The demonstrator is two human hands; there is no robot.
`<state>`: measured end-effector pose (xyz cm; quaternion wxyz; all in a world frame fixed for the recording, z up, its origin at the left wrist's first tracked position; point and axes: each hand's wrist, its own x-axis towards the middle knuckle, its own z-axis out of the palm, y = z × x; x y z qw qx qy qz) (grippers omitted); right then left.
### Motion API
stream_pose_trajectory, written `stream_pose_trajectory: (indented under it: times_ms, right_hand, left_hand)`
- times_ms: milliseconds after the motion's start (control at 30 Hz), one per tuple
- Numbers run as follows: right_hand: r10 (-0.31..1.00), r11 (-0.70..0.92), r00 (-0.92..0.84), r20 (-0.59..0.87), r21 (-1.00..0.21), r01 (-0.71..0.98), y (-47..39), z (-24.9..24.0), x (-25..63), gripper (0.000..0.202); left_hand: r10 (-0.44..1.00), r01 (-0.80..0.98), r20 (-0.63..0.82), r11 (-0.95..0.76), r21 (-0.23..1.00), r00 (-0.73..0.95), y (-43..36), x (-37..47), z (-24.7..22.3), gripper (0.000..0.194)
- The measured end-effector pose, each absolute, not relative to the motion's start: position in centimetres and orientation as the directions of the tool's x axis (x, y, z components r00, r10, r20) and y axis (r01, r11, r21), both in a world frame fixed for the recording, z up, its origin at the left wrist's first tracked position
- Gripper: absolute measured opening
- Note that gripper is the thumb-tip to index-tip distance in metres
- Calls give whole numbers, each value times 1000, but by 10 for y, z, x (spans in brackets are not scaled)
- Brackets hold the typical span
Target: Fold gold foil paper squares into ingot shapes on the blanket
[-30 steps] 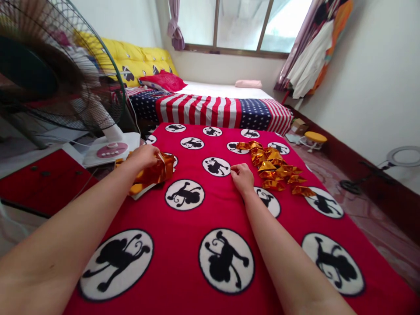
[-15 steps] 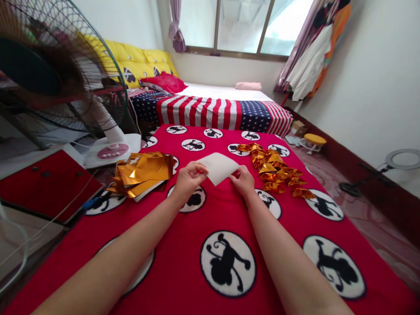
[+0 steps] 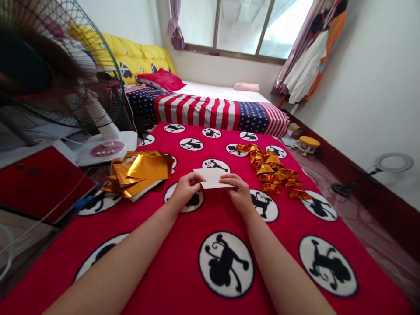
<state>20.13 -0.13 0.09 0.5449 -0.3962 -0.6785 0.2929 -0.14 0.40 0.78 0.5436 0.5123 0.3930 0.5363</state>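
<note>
A small white sheet of paper point(image 3: 213, 177) is held just above the red cloth between my two hands. My left hand point(image 3: 188, 188) pinches its left edge with thumb and fingers. On the opposite side, my right hand point(image 3: 239, 190) grips the right edge, fingers lying over the top. The sheet looks like a wide, low strip from here; its underside is hidden. To the left lies a loose stack of gold foil paper sheets point(image 3: 149, 167), some with white edges. Folded gold foil ingots point(image 3: 267, 168) sit in a cluster to the right.
A red cloth with black-and-white monkey circles point(image 3: 226, 264) covers the surface before me. A running fan point(image 3: 108, 146) stands at the left beside a red panel point(image 3: 42, 181). Beyond is a bed point(image 3: 203, 109); a yellow stool point(image 3: 309, 141) and ring light point(image 3: 393, 162) stand right.
The paper has gone from a tilted diamond with a corner toward me to a low, wide strip. My right hand's fingers have moved inward over it.
</note>
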Motion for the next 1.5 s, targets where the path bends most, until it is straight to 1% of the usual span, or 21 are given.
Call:
stream_pose_trajectory:
  times_ms: [100,200,300,400,467,567,633,733,833,900,1033,1100,1133,1233,1267,1300,1333,1400,1467,1500]
  right_hand:
    - [860,511,-126,495,-836,199,-3,3,201,31]
    - [877,479,-156,454,-851,217,-4,3,200,16]
    - [897,441,-123,424,-865,238,-3,2,199,10]
    - [930,358,8,368,-909,213,-1,0,197,17]
    - [954,290,44,297,-949,122,0,-1,195,25]
    - [981,192,-24,193,-980,-44,-3,3,193,31]
    - [985,160,-53,166,-982,-101,-6,6,192,29]
    - [985,160,-37,166,-980,-115,-10,9,190,25]
    - [988,136,-54,142,-986,-93,-11,8,187,29]
    - [986,148,-71,152,-987,-67,-10,7,186,30]
    - [957,289,-18,289,-957,15,-8,7,185,24]
    - [953,301,1,301,-953,1,-8,6,186,24]
    - [957,290,2,290,-957,-21,-8,6,186,25]
    - [961,276,-10,277,-959,-59,-9,7,187,25]
    - [959,282,-15,283,-958,-59,-10,7,186,23]
    - [958,284,-23,286,-957,-57,-10,8,186,21]
    - [959,279,-31,281,-959,-55,-11,8,185,19]
    - [968,248,-33,250,-967,-61,-12,9,183,17]
    - [978,206,3,207,-972,-111,-12,9,181,25]
    - [982,190,32,187,-970,-150,-12,9,181,33]
  left_hand:
    - [977,-163,126,-98,982,173,4,-3,6,24]
    - [948,-69,224,-214,974,225,3,-3,7,22]
    - [925,24,300,-314,949,232,2,-2,9,17]
    - [918,74,335,-357,931,213,1,-2,10,18]
    - [906,85,375,-397,914,195,0,-1,9,17]
    - [876,91,429,-456,885,221,-2,0,7,14]
    - [867,101,441,-472,875,232,-3,1,7,14]
    - [872,128,455,-479,868,181,-4,2,8,15]
    - [876,131,476,-482,866,81,-3,2,8,15]
    - [881,115,471,-471,874,29,-3,2,8,15]
    - [893,95,451,-449,888,1,-3,4,7,14]
    - [908,32,419,-418,908,-7,-4,7,7,19]
    - [922,-23,388,-388,921,-14,-4,9,7,27]
    - [963,-196,264,-269,943,-55,-3,14,5,74]
    - [973,-243,222,-231,942,-62,-2,15,5,86]
    - [981,-283,186,-194,939,-55,-2,15,5,92]
    - [987,-314,155,-158,936,-34,-2,15,5,93]
    - [992,-348,120,-104,932,25,-2,15,6,88]
    - [991,-345,115,-86,935,65,-4,14,8,76]
    - [990,-337,119,-86,937,76,-5,14,9,71]
